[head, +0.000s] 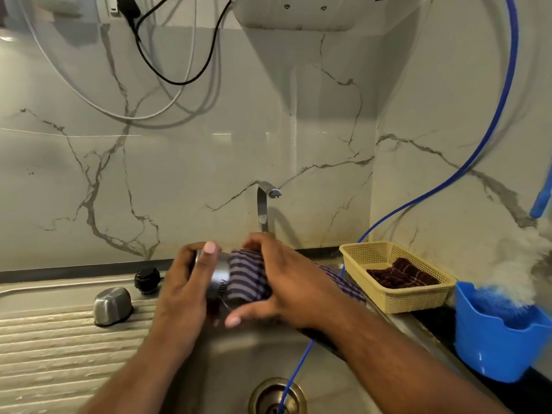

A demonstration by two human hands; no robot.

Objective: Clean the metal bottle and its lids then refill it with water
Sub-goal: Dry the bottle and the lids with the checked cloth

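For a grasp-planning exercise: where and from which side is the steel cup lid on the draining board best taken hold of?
Come from above and pinch the steel cup lid across its side walls. It apparently sits mouth-down on the draining board, hiding the rim, and the black stopper stands apart behind, leaving finger room.

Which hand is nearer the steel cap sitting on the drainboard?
Left. The left hand grips the metal bottle just right of the steel cap, not touching it. The right hand is farther right, holding the striped cloth round the bottle.

Tap behind, basket right, cap left
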